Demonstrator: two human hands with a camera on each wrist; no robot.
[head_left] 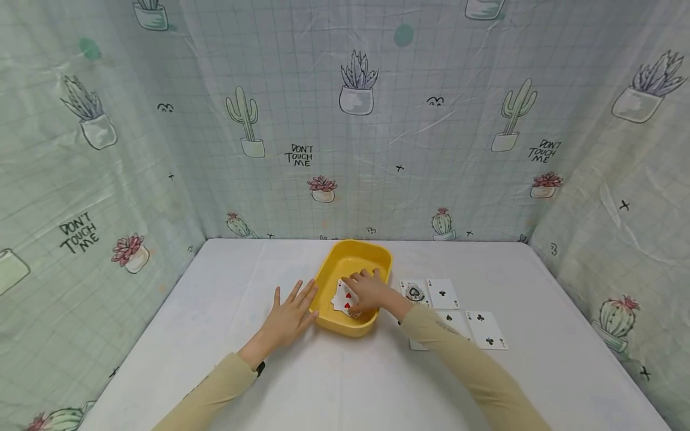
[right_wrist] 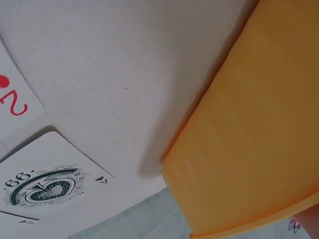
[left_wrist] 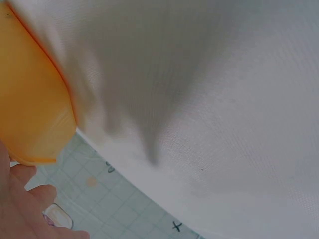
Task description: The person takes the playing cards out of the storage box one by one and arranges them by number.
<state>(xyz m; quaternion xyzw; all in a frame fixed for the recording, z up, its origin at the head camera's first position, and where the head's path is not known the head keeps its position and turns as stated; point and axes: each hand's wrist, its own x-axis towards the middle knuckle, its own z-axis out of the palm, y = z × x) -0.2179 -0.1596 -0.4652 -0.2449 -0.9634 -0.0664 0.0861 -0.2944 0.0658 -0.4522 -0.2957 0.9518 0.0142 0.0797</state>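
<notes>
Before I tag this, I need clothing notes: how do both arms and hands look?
The left sleeve and right sleeve are long and beige, with small dark marks. A small black item, too small to identify, shows at the left sleeve's cuff. The left hand and right hand wear no gloves.

Yellow tray [head_left: 336,325], centre; white cards [head_left: 487,331], printed red or black; white table [head_left: 350,395]; grey-green curtain [head_left: 302,72], cactus-printed, top; beige sleeves [head_left: 218,383].
</notes>
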